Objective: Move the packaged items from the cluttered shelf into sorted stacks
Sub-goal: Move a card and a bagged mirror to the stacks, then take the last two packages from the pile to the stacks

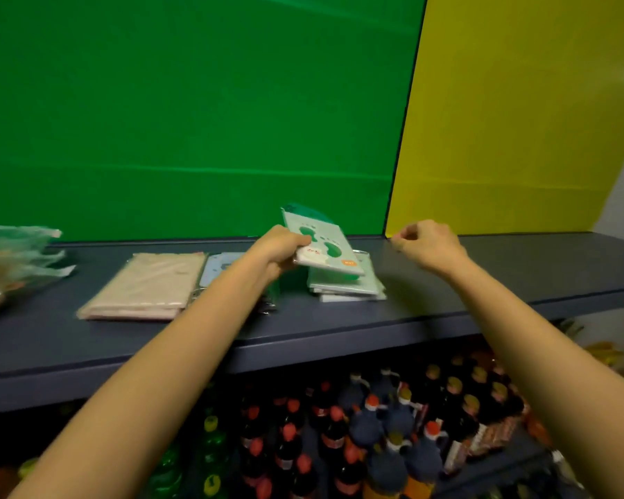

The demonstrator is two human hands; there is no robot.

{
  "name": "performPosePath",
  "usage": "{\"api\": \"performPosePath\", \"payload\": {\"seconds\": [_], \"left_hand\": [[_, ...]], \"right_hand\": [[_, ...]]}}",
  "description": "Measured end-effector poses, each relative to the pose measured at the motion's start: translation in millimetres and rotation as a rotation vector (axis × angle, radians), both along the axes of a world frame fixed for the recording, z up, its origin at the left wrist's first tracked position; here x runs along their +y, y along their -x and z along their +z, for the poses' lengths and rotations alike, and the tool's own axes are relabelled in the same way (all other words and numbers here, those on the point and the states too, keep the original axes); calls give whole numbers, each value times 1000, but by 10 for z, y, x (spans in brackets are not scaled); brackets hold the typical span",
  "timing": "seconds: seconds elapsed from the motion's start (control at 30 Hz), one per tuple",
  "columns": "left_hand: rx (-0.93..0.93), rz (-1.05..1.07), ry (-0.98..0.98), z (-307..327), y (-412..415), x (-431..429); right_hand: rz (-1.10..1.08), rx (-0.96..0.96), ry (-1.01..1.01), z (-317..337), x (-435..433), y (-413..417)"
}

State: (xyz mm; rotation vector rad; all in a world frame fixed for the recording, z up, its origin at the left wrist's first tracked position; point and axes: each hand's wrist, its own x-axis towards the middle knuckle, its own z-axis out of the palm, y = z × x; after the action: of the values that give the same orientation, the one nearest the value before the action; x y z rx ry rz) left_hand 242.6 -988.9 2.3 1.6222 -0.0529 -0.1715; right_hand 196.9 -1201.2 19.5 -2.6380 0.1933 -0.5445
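Head camera faces shelf (501, 271), near.

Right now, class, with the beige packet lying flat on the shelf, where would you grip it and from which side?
I'd pinch the near edge of the beige packet, coming from the front. It lies flat on the shelf, so only thin edges offer a hold; a blue packet crowds its right side, and the near edge faces you.
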Motion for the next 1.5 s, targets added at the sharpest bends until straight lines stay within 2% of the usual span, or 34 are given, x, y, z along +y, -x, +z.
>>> {"api": "performPosePath", "payload": {"seconds": [0.17,0.2,0.27,0.33,0.43,0.53,0.67,0.8,1.07,1.23,1.5], "left_hand": [[-81,99,-208,-122,-69,-442],[-107,128,-335,-133,-80,-475],[-181,210,-718,-148,-83,-503],[-313,305,-1016,-154,-66,-499],[-543,385,-1241,-111,-14,-291],[-615,445,-1390,-42,91,191],[-543,583,-1485,-25,386,1065],[-360,742,-1509,-71,917,2075],[-132,947,-1560,-113,2146,3873],[-80,999,-1607,-70,2820,4875],[-8,1064,-1601,-210,3571,6204]], "right_hand": [[38,-2,-32,-32,-239,-71],[54,-6,-29,-37,-240,-93],[90,-2,-17,-39,-186,-136],[142,1,-9,-31,-68,-193],[230,3,16,-4,224,-277],[345,8,37,36,646,-344],[539,9,68,48,1417,-380],[735,-24,108,32,2317,-266],[1062,-63,131,-54,4290,382],[1181,-68,75,-67,5477,880],[1259,-4,155,-159,7080,1469]]}}
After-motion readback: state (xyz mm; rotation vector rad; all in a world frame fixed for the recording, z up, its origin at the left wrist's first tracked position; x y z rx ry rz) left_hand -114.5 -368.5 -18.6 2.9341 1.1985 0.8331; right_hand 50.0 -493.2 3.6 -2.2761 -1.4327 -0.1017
